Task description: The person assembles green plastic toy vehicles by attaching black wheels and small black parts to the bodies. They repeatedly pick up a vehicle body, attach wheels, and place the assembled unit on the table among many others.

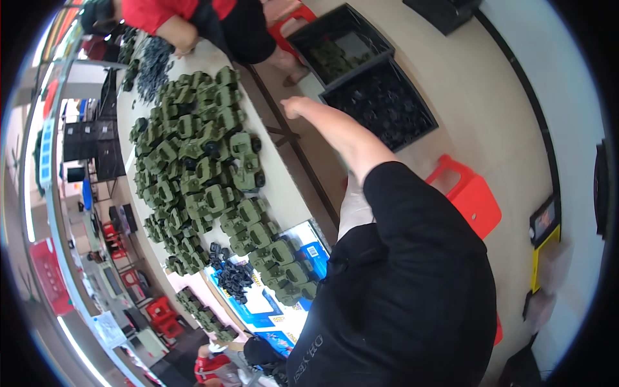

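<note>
My right arm reaches up and away from my black sleeve. At its end, my right hand [293, 108] is closed, fingers curled. Whatever it may hold is too small or hidden to make out. It is in the air beside the long table's edge, near a black crate [409, 132] filled with small black parts. On the pale table [284, 187], to the left of this hand, many green toy military vehicles [206, 148] stand crowded together. A heap of small black parts [235, 278] lies by their near end. My left hand does not show.
A second black crate [338, 16] holds some green pieces. A red plastic stool [474, 200] stands on the right. At the far end a person in red [158, 13] works beside grey parts [153, 64]; another person [209, 364] is at lower left. Blue-and-white printed packaging [261, 306] lies under the black parts.
</note>
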Available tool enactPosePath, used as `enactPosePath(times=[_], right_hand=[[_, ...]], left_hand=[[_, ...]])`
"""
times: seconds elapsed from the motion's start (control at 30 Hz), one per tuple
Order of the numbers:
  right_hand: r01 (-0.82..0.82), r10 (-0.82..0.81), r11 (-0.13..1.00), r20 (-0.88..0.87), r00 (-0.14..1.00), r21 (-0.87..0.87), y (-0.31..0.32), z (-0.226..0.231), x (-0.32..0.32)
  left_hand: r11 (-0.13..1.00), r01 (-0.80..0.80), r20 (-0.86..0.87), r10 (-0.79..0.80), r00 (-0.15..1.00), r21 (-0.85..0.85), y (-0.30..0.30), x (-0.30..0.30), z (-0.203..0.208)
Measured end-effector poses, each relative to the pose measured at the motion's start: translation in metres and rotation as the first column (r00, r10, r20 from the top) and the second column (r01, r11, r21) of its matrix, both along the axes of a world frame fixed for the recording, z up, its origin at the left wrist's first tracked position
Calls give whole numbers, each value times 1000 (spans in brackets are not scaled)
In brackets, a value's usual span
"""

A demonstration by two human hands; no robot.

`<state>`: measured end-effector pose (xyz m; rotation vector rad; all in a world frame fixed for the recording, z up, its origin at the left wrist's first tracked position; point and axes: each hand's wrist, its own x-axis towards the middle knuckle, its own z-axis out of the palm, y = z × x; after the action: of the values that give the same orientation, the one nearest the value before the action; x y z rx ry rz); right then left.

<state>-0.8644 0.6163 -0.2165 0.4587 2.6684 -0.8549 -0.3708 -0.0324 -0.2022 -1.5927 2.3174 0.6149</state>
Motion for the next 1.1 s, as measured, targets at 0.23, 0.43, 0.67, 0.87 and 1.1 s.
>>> enactPosePath(times=[0.23, 0.43, 0.67, 0.87, 1.1], right_hand=[[0, 22, 962, 76, 997, -272, -63, -17, 30], [50, -30, 878, 51, 998, -476, -90, -10, 121], [83, -89, 876, 9, 996, -476, -54, -10, 138], [105, -136, 924, -58, 989, -368, 7, -1, 83], [-44, 35, 929, -30, 999, -367, 56, 63, 49]], left_hand=[[971, -22, -54, 36, 998, 240, -41, 15, 17], [965, 20, -40, -10, 999, 260, -54, 19, 31], [967, 79, -44, -71, 997, 243, -53, 15, 45], [956, 164, 112, -196, 974, 245, 8, -5, 67], [974, 159, 99, -176, 979, 163, 32, 17, 78]])
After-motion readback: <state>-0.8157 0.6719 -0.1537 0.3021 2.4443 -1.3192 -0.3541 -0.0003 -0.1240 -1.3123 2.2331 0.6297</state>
